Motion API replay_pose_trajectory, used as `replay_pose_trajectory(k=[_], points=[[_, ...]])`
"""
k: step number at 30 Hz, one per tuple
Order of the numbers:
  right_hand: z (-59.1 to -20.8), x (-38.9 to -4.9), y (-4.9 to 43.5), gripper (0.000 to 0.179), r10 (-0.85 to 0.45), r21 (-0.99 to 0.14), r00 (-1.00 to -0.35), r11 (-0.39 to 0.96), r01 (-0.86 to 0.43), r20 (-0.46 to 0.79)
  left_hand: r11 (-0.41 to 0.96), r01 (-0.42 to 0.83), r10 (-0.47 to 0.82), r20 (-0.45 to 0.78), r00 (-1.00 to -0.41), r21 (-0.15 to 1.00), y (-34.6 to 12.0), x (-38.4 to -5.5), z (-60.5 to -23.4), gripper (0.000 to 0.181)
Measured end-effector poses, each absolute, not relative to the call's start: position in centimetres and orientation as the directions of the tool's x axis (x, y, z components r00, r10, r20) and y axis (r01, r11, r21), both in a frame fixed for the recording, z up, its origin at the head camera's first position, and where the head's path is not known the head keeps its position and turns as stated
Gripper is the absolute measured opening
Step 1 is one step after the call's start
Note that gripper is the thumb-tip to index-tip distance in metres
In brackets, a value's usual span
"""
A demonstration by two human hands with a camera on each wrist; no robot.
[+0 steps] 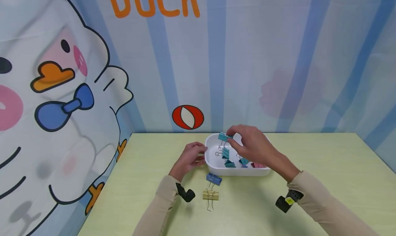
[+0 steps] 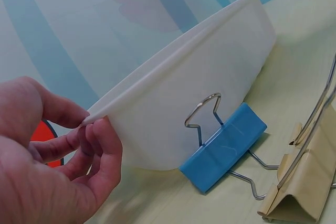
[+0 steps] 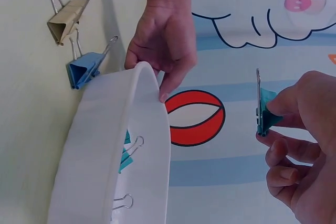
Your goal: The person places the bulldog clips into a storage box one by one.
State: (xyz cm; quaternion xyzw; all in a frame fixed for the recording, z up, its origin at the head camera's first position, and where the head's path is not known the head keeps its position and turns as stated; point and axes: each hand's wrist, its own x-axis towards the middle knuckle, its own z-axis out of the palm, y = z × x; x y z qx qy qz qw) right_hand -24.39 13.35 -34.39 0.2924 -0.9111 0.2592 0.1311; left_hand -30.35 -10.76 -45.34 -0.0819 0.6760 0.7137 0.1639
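My left hand (image 1: pixel 189 157) pinches the left rim of a white plastic tub (image 1: pixel 238 172) between thumb and fingers, as the left wrist view shows. Above the tub, my right hand (image 1: pixel 253 145) grips a teal binder clip (image 3: pixel 266 109) by its body, with one wire handle sticking up. Inside the tub lie several more teal binder clips (image 1: pixel 226 153) and a pink one (image 1: pixel 258 165), the latter partly behind my right forearm. Just outside the tub's near left corner are a blue binder clip (image 2: pixel 224 148) and a gold binder clip (image 1: pixel 211 195), one in front of the other.
The pale yellow table (image 1: pixel 315 194) runs back to a striped blue backdrop (image 1: pixel 241 57). A large printed duck (image 1: pixel 62 109) covers the curtain on the left. Both wrists wear small black cameras.
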Motion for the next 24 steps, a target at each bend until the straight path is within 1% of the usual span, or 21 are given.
replay_pose_trajectory(k=[4,5,7,10,12,14,19,21,24], points=[[-34.1,-24.6,13.1,0.023,-0.462,-0.403,-0.789,0.684,-0.608,0.406,-0.029,-0.348,0.120,-0.342,-0.932,0.937,-10.8,-30.4,-45.4,0.019],[-34.1,-24.7,13.0,0.026,-0.458,-0.408,-0.792,0.685,-0.604,0.404,-0.029,-0.349,0.119,-0.343,-0.932,0.937,-10.7,-30.4,-45.4,0.019],[-34.2,-24.6,12.9,0.039,-0.449,-0.413,-0.803,0.694,-0.590,0.392,-0.037,-0.347,0.124,-0.340,-0.932,0.937,-10.7,-30.4,-45.4,0.018],[-34.7,-24.5,12.8,0.065,-0.443,-0.419,-0.818,0.707,-0.570,0.366,-0.052,-0.343,0.134,-0.334,-0.933,0.938,-10.7,-30.3,-45.5,0.017],[-35.2,-24.2,12.7,0.077,-0.452,-0.412,-0.819,0.710,-0.571,0.354,-0.060,-0.342,0.142,-0.331,-0.933,0.938,-10.7,-30.3,-45.5,0.018],[-35.9,-23.8,12.7,0.077,-0.473,-0.411,-0.809,0.698,-0.586,0.350,-0.062,-0.348,0.145,-0.336,-0.930,0.935,-10.8,-30.2,-45.5,0.018],[-37.7,-22.1,12.7,0.068,-0.555,-0.376,-0.760,0.660,-0.650,0.339,-0.061,-0.354,0.152,-0.342,-0.928,0.933,-10.8,-30.3,-45.5,0.020],[-38.4,-21.3,12.6,0.066,-0.598,-0.365,-0.737,0.640,-0.676,0.316,-0.062,-0.347,0.151,-0.335,-0.930,0.936,-10.8,-30.3,-45.5,0.020],[-39.7,-20.2,12.4,0.062,-0.659,-0.394,-0.710,0.600,-0.696,0.250,-0.063,-0.342,0.148,-0.330,-0.932,0.938,-10.9,-30.3,-45.5,0.020]])
